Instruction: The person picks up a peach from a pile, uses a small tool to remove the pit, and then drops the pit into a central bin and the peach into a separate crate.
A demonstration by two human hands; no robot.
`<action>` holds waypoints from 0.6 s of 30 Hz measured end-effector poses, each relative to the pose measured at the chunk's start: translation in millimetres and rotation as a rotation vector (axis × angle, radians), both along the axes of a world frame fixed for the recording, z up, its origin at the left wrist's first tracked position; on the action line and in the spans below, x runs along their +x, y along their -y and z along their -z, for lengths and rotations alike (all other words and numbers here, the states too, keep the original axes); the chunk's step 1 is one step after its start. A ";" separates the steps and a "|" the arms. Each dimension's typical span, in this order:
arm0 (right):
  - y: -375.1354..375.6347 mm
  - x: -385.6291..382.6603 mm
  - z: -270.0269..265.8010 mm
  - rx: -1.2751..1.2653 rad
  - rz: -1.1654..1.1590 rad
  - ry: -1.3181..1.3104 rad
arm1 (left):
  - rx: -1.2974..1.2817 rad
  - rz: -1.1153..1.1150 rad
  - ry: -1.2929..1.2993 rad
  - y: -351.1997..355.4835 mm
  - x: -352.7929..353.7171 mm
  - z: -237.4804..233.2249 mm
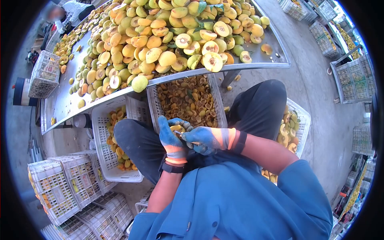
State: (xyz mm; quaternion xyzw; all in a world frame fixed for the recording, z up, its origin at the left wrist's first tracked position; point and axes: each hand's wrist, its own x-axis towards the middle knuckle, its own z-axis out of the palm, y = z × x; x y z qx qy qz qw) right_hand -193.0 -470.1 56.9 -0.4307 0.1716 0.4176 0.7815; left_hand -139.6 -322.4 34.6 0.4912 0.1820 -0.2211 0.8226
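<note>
My left hand (pixel 172 138), in a blue and orange glove, is closed around a yellow peach half (pixel 176 128) above my lap. Against the fruit, my right hand (pixel 205 139), gloved alike, grips a small metal tool (pixel 179 133). Only a bit of its metal shows, so its exact kind is hidden. Just beyond my hands, between my knees, stands a crate (pixel 218 105) full of peach pieces and pits. Past it, many halved yellow-green peaches (pixel 160 48) lie heaped on a metal table (pixel 276 52).
A white crate (pixel 105 156) with peach halves is by my left leg; another crate (pixel 305 120) with fruit stands by my right. Stacked crates (pixel 66 184) fill the lower left. A person (pixel 74 16) is at the table's far left. More crates (pixel 354 78) line the right side.
</note>
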 end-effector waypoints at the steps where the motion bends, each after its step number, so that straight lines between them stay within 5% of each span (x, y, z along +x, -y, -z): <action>1: 1.4 -0.7 -4.6 0.030 0.019 -0.003 | 0.001 0.004 -0.005 1.5 0.8 -1.3; 5: 8.3 -4.1 2.1 0.232 0.016 -0.095 | -0.067 0.090 0.024 -0.5 3.1 5.1; 14: 25.1 -5.4 10.3 0.227 -0.030 -0.091 | -0.131 0.198 0.027 2.9 12.5 33.1; 18: 18.5 -2.2 -2.9 0.017 -0.014 -0.032 | -0.112 0.102 -0.136 13.4 7.8 23.9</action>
